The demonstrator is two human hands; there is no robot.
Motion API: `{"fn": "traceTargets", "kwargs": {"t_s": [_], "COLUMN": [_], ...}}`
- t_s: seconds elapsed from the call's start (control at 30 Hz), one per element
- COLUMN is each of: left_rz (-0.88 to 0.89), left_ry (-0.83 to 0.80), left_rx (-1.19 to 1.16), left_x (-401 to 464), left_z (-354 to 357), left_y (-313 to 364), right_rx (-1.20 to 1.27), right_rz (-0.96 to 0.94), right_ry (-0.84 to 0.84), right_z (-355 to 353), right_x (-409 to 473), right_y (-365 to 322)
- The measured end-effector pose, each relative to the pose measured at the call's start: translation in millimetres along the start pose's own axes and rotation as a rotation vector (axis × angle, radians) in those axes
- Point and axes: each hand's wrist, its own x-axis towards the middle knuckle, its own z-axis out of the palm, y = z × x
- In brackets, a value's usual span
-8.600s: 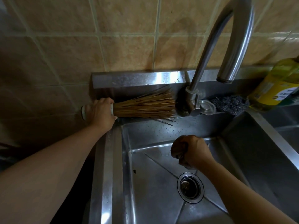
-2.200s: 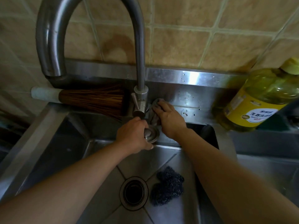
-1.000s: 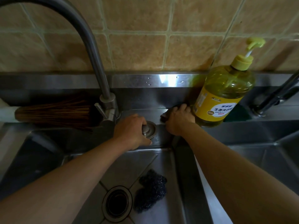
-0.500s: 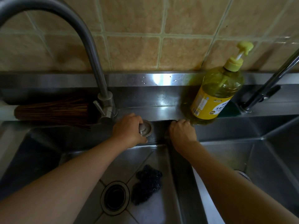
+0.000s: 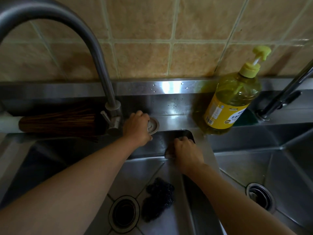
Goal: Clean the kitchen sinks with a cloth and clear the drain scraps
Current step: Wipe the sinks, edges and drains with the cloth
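Cloth (image 5: pixel 169 154): barely showing, a grey edge under the R hand (image 5: pixel 187 152), pressed on the back wall of the L basin (image 5: pixel 147 168) at its far-right corner, just below the rim. R hand's fingers curl down over the cloth; grip looks closed on it, tho most of the cloth is hidden.

L hand (image 5: pixel 136 128) at approx 10 o'clock from the R hand, near but apart. It rests on the round metal sink plug (image 5: pixel 153 125) sitting on the back ledge, fingers curled round the knob. Faucet base (image 5: pixel 113 116) just beside it at 9 o'clock.

Key relation: divider (image 5: pixel 207 150) between basins runs 12-to-6, touching the R hand's right side. Unwiped steel lies along that axis towards 6 o'clock, and the R basin (image 5: pixel 254 167) at 3 o'clock. R hand is the nearer one for both; L hand is tied up w/ the plug.

Outward: steel-wool scrubber (image 5: pixel 158 200) on the L basin floor at 6 o'clock from the cloth, just beside the open drain (image 5: pixel 124 212). R basin's drain strainer (image 5: pixel 260 196) at 4 o'clock. Dish-soap pump bottle (image 5: pixel 232 100) on the ledge at 1 o'clock, bamboo pot brush (image 5: pixel 57 121) far at 9 o'clock.
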Motion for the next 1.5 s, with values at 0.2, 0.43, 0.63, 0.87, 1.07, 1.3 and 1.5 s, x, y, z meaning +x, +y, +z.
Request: {"fn": "traceTargets", "kwargs": {"t_s": [0.2,0.43,0.63,0.87,1.07,1.3,1.5], "left_rz": [-0.024,-0.008,0.038,0.087,0.060,-0.008,-0.025], "left_ry": [0.019,0.050,0.117,0.035,-0.193,-0.436,-0.501], "left_rx": [0.092,0.129,0.081,-0.046,-0.051,-0.052,-0.022], "left_x": [15,16,-4,-55,-89,-118,-127], "left_z": [10,20,16,27,68,129,164], "left_y": [-7,-8,-3,-1,-9,-18,-20], "right_rx": [0.071,0.113,0.175,0.224,0.177,0.167,0.157], "right_rz": [-0.012,-0.017,-0.028,-0.015,-0.013,0.013,0.017], "right_ry": [0.050,0.076,0.142,0.213,0.125,0.090,0.099], "right_z": [12,19,25,14,27,72,98], "right_x": [13,19,8,-20,-56,-80,-80], "right_y": [2,9,10,4,8,8,10]}}
